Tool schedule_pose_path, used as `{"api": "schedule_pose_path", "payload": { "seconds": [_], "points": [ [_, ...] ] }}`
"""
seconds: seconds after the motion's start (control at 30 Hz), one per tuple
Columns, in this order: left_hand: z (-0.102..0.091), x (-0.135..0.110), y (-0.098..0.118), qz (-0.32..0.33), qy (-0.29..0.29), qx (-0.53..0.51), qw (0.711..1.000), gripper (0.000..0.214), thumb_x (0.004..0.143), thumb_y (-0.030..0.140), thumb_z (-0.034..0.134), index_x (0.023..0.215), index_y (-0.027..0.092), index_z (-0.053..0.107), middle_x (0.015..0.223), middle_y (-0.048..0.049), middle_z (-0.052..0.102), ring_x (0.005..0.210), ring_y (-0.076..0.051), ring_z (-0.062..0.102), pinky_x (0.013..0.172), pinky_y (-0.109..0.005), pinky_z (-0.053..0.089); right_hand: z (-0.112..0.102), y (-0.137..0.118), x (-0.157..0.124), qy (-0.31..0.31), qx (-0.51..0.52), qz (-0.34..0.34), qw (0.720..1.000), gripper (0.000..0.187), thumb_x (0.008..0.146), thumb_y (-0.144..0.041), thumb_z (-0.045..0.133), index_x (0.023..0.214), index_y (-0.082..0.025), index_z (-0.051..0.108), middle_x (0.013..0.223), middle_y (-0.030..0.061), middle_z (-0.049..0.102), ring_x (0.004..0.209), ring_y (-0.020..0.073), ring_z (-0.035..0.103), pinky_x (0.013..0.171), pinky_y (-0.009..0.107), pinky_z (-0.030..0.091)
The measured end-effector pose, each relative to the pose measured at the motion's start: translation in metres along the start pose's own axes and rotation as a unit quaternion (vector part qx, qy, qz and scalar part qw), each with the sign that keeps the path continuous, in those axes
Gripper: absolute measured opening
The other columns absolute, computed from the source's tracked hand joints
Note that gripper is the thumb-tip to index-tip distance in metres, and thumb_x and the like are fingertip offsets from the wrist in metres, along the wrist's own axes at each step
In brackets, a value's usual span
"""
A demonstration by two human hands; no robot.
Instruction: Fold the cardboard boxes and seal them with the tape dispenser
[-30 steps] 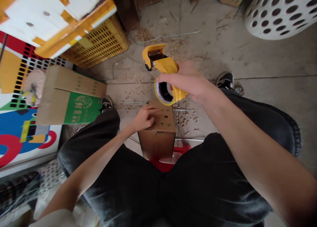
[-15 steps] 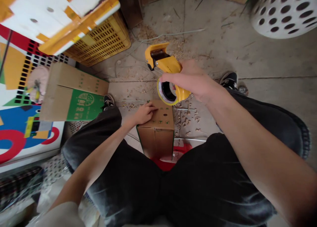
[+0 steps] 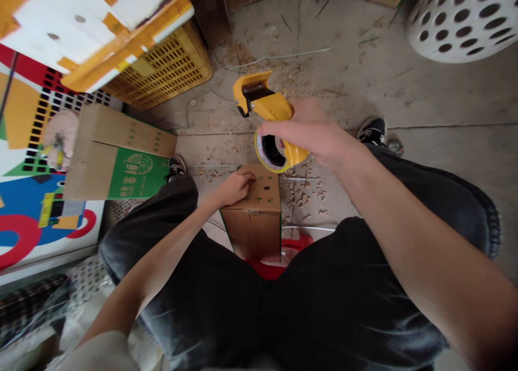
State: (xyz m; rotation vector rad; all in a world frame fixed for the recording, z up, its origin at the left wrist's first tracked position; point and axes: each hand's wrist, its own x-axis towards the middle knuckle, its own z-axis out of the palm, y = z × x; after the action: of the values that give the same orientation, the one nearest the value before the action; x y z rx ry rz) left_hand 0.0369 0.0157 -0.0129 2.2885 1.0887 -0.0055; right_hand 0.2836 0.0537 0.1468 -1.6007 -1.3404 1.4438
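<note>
Between my knees stands a small brown cardboard box (image 3: 263, 220) with green edges and a round hole in its top face. My left hand (image 3: 237, 187) presses on the left part of that face, its fingers bent and closed against the box. Above the box's far right side, my right hand (image 3: 309, 128) is wrapped round the handle of a yellow tape dispenser (image 3: 273, 106). The dispenser carries a roll of tape (image 3: 272, 149) with a dark core. Its cutting end points up and left, clear of the box.
A larger cardboard box (image 3: 129, 155) with a green printed panel stands at left. Behind it are a yellow plastic crate (image 3: 165, 63) and a white foam box (image 3: 97, 25) with orange tape. A white perforated basket (image 3: 461, 25) is at top right. Shavings litter the floor (image 3: 340, 79).
The view has shifted very slightly, so everything sits a little further left. Both hands keep their hold, and the tape dispenser stays in nearly the same place over the box.
</note>
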Motion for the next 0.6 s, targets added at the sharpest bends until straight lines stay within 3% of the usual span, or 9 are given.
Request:
{"api": "schedule_pose_path", "payload": {
  "seconds": [0.6],
  "points": [
    [-0.0049,0.0016,0.0095,0.017,0.021,0.008,1.000,0.043,0.078,0.000,0.042,0.104,0.014,0.074,0.112,-0.0101,0.075,0.109,-0.023,0.068,0.104,-0.040,0.052,0.0015,0.0052,0.0028,-0.005,-0.002,-0.015,1.000,0.016,0.072,-0.022,0.077,0.073,-0.022,0.061,0.061,-0.0013,0.058,0.060,0.0141,0.056,0.055,0.026,0.045]
  ]
}}
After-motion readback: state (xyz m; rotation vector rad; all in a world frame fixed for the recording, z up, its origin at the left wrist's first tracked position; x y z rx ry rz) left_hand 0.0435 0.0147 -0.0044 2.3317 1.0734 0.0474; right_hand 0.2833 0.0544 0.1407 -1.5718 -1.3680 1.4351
